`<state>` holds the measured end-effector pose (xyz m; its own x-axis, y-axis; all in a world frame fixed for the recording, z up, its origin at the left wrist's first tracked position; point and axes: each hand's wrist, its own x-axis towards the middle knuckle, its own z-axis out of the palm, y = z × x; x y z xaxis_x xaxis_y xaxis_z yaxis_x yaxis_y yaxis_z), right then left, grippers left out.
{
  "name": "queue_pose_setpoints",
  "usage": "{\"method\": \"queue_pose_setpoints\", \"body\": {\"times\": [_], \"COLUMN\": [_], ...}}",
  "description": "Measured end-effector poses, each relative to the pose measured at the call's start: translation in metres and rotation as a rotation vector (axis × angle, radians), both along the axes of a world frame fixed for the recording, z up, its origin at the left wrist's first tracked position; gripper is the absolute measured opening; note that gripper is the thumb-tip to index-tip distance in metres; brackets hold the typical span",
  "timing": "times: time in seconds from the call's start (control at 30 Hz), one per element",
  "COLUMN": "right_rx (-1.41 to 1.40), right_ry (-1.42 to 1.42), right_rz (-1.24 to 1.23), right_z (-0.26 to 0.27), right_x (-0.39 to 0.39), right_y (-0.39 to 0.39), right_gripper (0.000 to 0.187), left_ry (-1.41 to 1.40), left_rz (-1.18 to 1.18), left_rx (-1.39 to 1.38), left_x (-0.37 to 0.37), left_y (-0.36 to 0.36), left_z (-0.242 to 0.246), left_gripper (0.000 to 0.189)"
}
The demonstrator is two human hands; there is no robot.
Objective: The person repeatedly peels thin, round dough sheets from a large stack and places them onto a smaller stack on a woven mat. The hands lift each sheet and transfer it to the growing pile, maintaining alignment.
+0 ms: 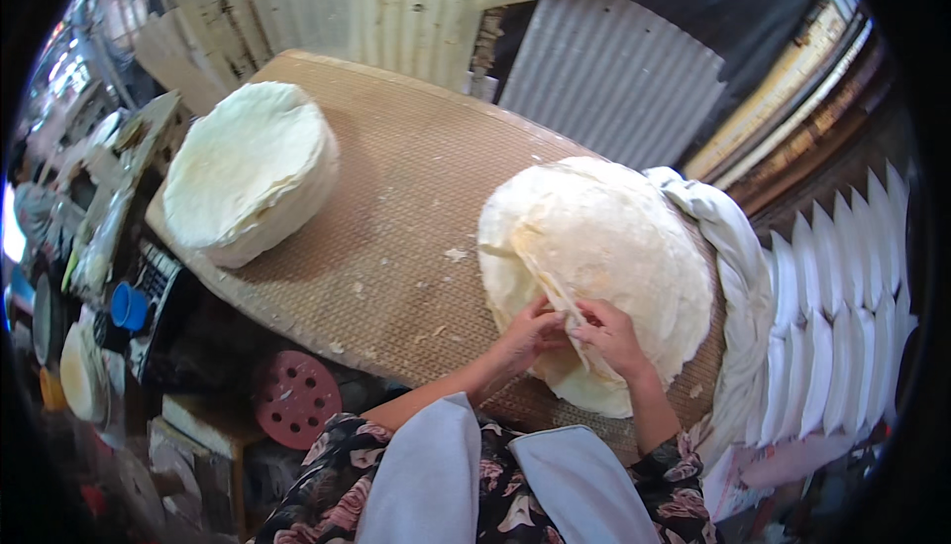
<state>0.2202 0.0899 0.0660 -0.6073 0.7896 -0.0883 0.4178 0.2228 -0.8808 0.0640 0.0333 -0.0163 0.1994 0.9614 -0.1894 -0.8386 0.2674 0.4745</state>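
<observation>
A pile of thin, round, pale dough sheets [631, 247] lies at the right end of a table covered in woven matting [401, 195]. The edge of some upper sheets is lifted and folded back in a ridge. My left hand [531, 336] has its fingers at this raised edge, from the left side. On the other side of the ridge, my right hand [609, 336] pinches the same edge between thumb and fingers. A taller, neat stack of similar round sheets [245, 165] stands at the table's left end, away from both hands.
A twisted white cloth [732, 261] runs along the table's right end. Beyond it are rows of filled white bags [832, 313]. Corrugated panels [609, 76] stand behind the table. At the lower left are a round red stool [299, 399] with holes and a blue cup [128, 306].
</observation>
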Motion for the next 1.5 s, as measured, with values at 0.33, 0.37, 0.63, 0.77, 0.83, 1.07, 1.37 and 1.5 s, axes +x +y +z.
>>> {"method": "queue_pose_setpoints", "body": {"times": [0.33, 0.37, 0.63, 0.77, 0.83, 1.07, 1.37, 1.5], "right_rx": [0.886, 0.79, 0.487, 0.54, 0.654, 0.319, 0.636, 0.618], "right_ry": [-0.357, -0.31, -0.133, -0.106, -0.088, -0.113, -0.202, -0.21], "right_rz": [0.039, 0.039, -0.056, -0.058, -0.034, -0.163, -0.029, -0.036], "right_z": [0.009, 0.009, -0.012, -0.015, -0.004, -0.009, 0.004, -0.001], "right_x": [-0.026, -0.028, -0.024, -0.021, -0.025, -0.012, -0.028, -0.023], "right_y": [-0.028, -0.032, -0.036, -0.034, -0.038, -0.022, -0.041, -0.036], "right_gripper": [0.046, 0.045, 0.043, 0.043, 0.042, 0.042, 0.048, 0.048], "left_ry": [-0.017, 0.03, -0.179, -0.126, -0.085, -0.048, -0.218, -0.178], "left_rz": [0.021, 0.025, 0.1, 0.066, 0.079, 0.064, -0.038, -0.033], "left_rx": [-0.013, -0.015, -0.062, -0.03, -0.005, -0.073, 0.15, 0.071], "left_x": [-0.02, -0.02, -0.021, -0.022, -0.018, -0.012, -0.022, -0.019], "left_y": [-0.013, -0.013, -0.02, -0.02, -0.018, -0.017, -0.013, -0.012], "left_z": [-0.003, -0.003, 0.002, 0.004, -0.001, -0.006, -0.006, -0.006], "left_gripper": [0.044, 0.043, 0.04, 0.044, 0.046, 0.049, 0.06, 0.064]}}
